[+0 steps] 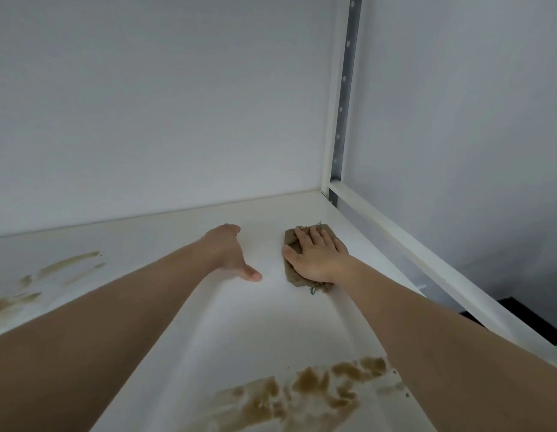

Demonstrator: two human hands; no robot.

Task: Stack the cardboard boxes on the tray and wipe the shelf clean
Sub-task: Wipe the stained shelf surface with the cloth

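two bare hands on a stained white shelf, one pressing a cloth

head view. a white shelf fills the lower half of the frame, seen from above and behind two bare forearms that reach in from the bottom edge. the right hand, right of centre, lies flat on a brown cloth, fingers straight and spread, thumb on the cloth's left edge; the hand presses the cloth onto the shelf rather than curling round it. frayed threads show at the cloth's upper and lower ends. the left hand, just left of centre, rests on the shelf surface with the thumb stretched toward the cloth and holds nothing; its fingers point away from the camera and are partly hidden, yet they appear straight. the two hands lie near each other but apart. brown smears cover the shelf at the bottom centre of the frame, between the forearms and under the right one; a second patch of brown streaks lies at the left edge. a perforated metal upright rises at the upper right, and a white rail runs down the right side of the shelf. a plain pale wall fills the upper frame.
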